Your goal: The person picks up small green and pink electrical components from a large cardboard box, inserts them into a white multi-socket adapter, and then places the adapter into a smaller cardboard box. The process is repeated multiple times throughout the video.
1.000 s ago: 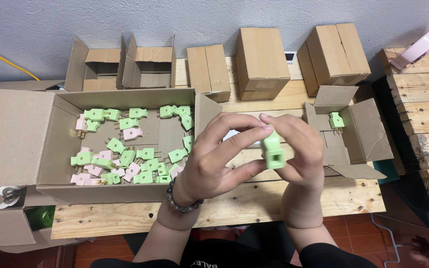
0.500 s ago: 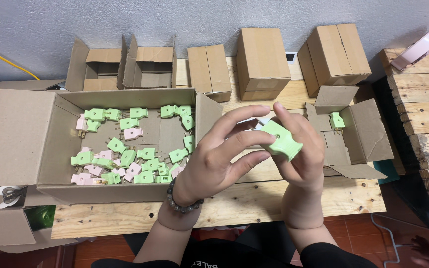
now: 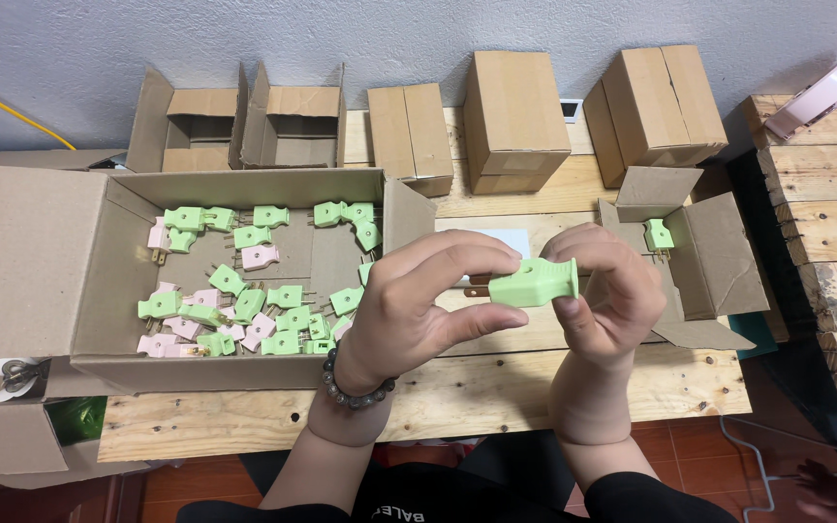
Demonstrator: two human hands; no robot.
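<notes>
I held the green plug [image 3: 535, 283] level above the wooden table [image 3: 496, 387], my left hand [image 3: 418, 310] and right hand [image 3: 604, 300] both pinched closed on it. It sat between the large open box [image 3: 79, 281] and, seemingly clear of it, the small box's [image 3: 719, 261] flap edge.

We see a small packing or assembly workplace, not a home room. Our bench is a rough wooden table [image 3: 496, 387] against a bare grey wall [image 3: 389, 39]. A big open carton [image 3: 41, 261] holds many loose green and pink plugs [image 3: 244, 291], and closed cardboard boxes [image 3: 515, 116] stand in a row behind.
</notes>
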